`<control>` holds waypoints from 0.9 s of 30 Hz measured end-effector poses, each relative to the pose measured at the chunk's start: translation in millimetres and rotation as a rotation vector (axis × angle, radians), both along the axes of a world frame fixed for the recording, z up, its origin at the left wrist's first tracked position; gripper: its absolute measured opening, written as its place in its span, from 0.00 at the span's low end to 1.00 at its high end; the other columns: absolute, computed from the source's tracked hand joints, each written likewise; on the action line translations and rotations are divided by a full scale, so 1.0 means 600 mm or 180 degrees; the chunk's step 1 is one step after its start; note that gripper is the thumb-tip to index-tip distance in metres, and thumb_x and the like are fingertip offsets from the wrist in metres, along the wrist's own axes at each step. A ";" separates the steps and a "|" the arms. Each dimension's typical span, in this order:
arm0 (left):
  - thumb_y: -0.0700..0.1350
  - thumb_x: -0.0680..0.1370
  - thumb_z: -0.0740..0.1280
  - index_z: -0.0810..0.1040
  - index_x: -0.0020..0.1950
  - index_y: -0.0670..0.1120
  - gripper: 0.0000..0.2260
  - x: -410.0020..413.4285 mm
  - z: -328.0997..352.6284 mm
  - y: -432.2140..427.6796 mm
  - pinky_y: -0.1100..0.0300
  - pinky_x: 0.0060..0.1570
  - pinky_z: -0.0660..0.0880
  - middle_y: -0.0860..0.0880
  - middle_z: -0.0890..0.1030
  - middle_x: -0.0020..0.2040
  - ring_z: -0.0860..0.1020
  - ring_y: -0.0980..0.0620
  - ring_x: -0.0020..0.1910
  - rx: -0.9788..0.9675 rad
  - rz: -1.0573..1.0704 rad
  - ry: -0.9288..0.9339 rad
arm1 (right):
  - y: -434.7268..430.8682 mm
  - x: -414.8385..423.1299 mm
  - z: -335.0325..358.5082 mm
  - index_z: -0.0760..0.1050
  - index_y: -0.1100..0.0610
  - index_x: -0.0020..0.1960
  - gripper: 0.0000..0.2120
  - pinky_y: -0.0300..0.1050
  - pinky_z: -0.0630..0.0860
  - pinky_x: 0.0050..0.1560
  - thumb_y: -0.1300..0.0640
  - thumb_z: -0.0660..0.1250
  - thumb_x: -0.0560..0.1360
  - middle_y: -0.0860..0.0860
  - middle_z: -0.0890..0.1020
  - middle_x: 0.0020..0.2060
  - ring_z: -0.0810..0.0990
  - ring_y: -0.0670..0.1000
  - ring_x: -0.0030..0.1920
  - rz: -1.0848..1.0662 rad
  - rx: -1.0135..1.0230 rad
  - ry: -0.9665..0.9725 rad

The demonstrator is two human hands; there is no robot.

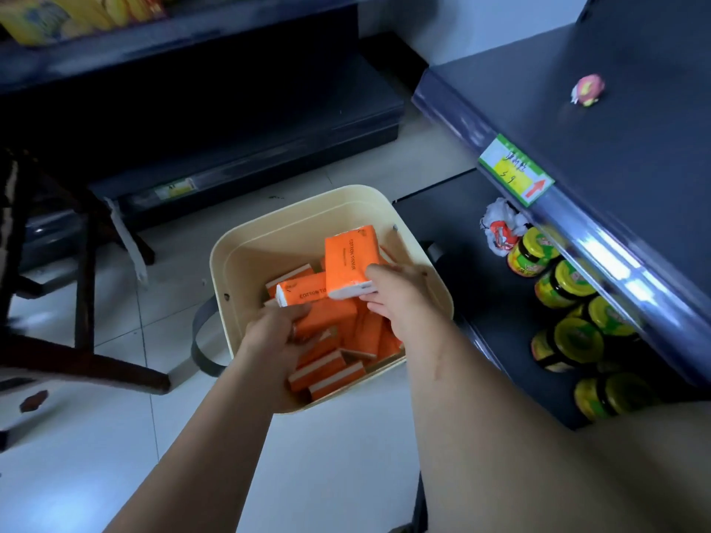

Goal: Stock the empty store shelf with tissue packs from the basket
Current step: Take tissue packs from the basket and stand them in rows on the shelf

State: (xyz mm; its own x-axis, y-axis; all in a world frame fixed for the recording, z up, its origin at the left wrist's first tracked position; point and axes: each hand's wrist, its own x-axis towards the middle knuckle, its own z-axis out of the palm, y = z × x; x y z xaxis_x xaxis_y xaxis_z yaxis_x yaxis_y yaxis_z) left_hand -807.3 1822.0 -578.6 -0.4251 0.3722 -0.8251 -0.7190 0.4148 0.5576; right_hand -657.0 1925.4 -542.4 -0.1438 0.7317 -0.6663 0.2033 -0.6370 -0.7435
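right hand (392,298) pinches a tissue pack (348,263) by its end, left hand (277,332) grips another pack (331,315) in the basket (269,232); lift both clear, lay flat on the shelf (615,109).

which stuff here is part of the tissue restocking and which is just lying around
Job: basket, tissue packs inside it, raised pack gripped by right hand, lower pack gripped by left hand, empty shelf.
Lying about: jars, crumpled bag, small toy, price tag, chair.

Right hand (396,298) grips upright tissue pack (348,263); left hand (277,334) grips another pack (307,296) over basket (246,259).
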 end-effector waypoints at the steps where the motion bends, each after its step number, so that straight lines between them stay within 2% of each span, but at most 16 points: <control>1: 0.35 0.76 0.74 0.77 0.66 0.47 0.20 0.002 0.013 -0.002 0.40 0.45 0.84 0.38 0.82 0.60 0.83 0.37 0.55 0.0171 -0.0037 0.0068 | -0.002 0.006 0.012 0.79 0.50 0.51 0.05 0.51 0.84 0.56 0.56 0.68 0.75 0.54 0.86 0.47 0.88 0.53 0.45 0.0054 0.0013 0.0085; 3: 0.35 0.75 0.74 0.76 0.67 0.44 0.21 0.006 0.038 -0.008 0.34 0.48 0.82 0.39 0.85 0.54 0.86 0.40 0.48 0.0427 -0.0123 0.0276 | -0.007 0.014 0.034 0.77 0.48 0.59 0.15 0.51 0.84 0.56 0.56 0.71 0.72 0.50 0.85 0.52 0.88 0.52 0.46 0.0239 0.0070 0.0252; 5: 0.33 0.75 0.73 0.73 0.68 0.39 0.22 0.012 0.062 -0.010 0.31 0.49 0.81 0.44 0.83 0.36 0.85 0.49 0.34 0.0667 -0.0159 0.0436 | -0.013 0.021 0.063 0.74 0.44 0.64 0.27 0.54 0.84 0.55 0.57 0.71 0.66 0.47 0.85 0.53 0.88 0.52 0.45 0.0456 0.0212 0.0225; 6: 0.32 0.76 0.72 0.73 0.66 0.37 0.20 0.018 0.076 -0.008 0.35 0.48 0.83 0.48 0.80 0.30 0.82 0.52 0.29 0.0802 -0.0146 0.0495 | -0.014 0.025 0.079 0.74 0.43 0.63 0.29 0.55 0.85 0.54 0.59 0.70 0.64 0.48 0.85 0.53 0.89 0.52 0.43 0.0542 0.0314 0.0183; 7: 0.32 0.77 0.71 0.73 0.64 0.38 0.18 0.025 0.093 -0.005 0.40 0.44 0.84 0.49 0.78 0.28 0.81 0.54 0.27 0.0931 -0.0139 0.0528 | -0.016 0.029 0.096 0.74 0.43 0.61 0.28 0.55 0.85 0.53 0.61 0.69 0.63 0.49 0.85 0.52 0.89 0.53 0.42 0.0595 0.0389 0.0138; 9: 0.32 0.77 0.70 0.73 0.64 0.41 0.17 0.041 0.128 0.001 0.48 0.39 0.84 0.47 0.82 0.34 0.83 0.53 0.31 0.1182 -0.0167 0.0570 | -0.017 0.040 0.131 0.74 0.45 0.59 0.25 0.55 0.85 0.52 0.66 0.69 0.67 0.53 0.85 0.52 0.88 0.54 0.41 0.0524 0.0472 0.0046; 11: 0.33 0.77 0.71 0.74 0.65 0.42 0.18 0.055 0.160 0.008 0.48 0.41 0.84 0.41 0.85 0.47 0.85 0.47 0.40 0.1402 -0.0229 0.0580 | -0.017 0.055 0.162 0.75 0.49 0.57 0.20 0.52 0.85 0.50 0.69 0.69 0.71 0.55 0.85 0.51 0.86 0.55 0.41 0.0353 0.0551 0.0074; 12: 0.33 0.77 0.71 0.75 0.64 0.43 0.16 0.063 0.177 0.012 0.47 0.44 0.83 0.40 0.84 0.51 0.85 0.45 0.44 0.1509 -0.0278 0.0594 | -0.018 0.064 0.176 0.75 0.50 0.54 0.16 0.50 0.84 0.48 0.68 0.70 0.72 0.56 0.85 0.50 0.85 0.54 0.41 0.0276 0.0604 0.0180; 14: 0.33 0.77 0.70 0.75 0.60 0.47 0.15 0.082 0.214 0.021 0.48 0.47 0.82 0.42 0.84 0.51 0.85 0.46 0.45 0.1735 -0.0394 0.0603 | -0.023 0.080 0.202 0.75 0.51 0.54 0.11 0.47 0.81 0.45 0.60 0.72 0.75 0.55 0.85 0.50 0.84 0.54 0.42 0.0084 0.0675 0.0505; 17: 0.34 0.78 0.70 0.74 0.61 0.47 0.15 0.113 0.269 0.031 0.49 0.49 0.83 0.45 0.86 0.53 0.86 0.50 0.48 0.2040 -0.0599 0.0657 | -0.036 0.107 0.256 0.76 0.52 0.61 0.14 0.51 0.83 0.49 0.50 0.73 0.78 0.54 0.84 0.52 0.85 0.55 0.44 -0.0275 0.0849 0.0768; 19: 0.35 0.78 0.70 0.73 0.66 0.43 0.17 0.138 0.300 0.037 0.47 0.54 0.82 0.44 0.86 0.57 0.85 0.47 0.55 0.2253 -0.0786 0.0720 | -0.050 0.137 0.301 0.78 0.53 0.58 0.12 0.53 0.83 0.53 0.50 0.73 0.78 0.56 0.86 0.51 0.86 0.54 0.43 -0.0452 0.1157 0.0664; 22: 0.35 0.79 0.68 0.73 0.69 0.40 0.18 0.191 0.348 0.042 0.46 0.57 0.81 0.41 0.85 0.59 0.83 0.43 0.61 0.2599 -0.1185 0.0683 | -0.080 0.214 0.365 0.81 0.55 0.58 0.12 0.52 0.83 0.53 0.53 0.74 0.77 0.58 0.88 0.49 0.86 0.55 0.43 -0.0673 0.1594 0.0564; 24: 0.36 0.80 0.67 0.71 0.72 0.38 0.20 0.238 0.376 0.046 0.48 0.55 0.82 0.38 0.82 0.64 0.82 0.40 0.64 0.2824 -0.1511 0.0631 | -0.106 0.284 0.398 0.81 0.56 0.57 0.12 0.54 0.83 0.52 0.54 0.76 0.75 0.59 0.88 0.49 0.87 0.59 0.45 -0.0761 0.1807 0.0475; 27: 0.36 0.80 0.67 0.72 0.69 0.39 0.17 0.317 0.419 0.044 0.52 0.50 0.83 0.39 0.83 0.63 0.83 0.41 0.61 0.3087 -0.1873 0.0550 | -0.150 0.394 0.442 0.80 0.60 0.59 0.12 0.50 0.82 0.54 0.60 0.74 0.77 0.57 0.87 0.51 0.87 0.57 0.47 -0.0968 0.2159 0.0255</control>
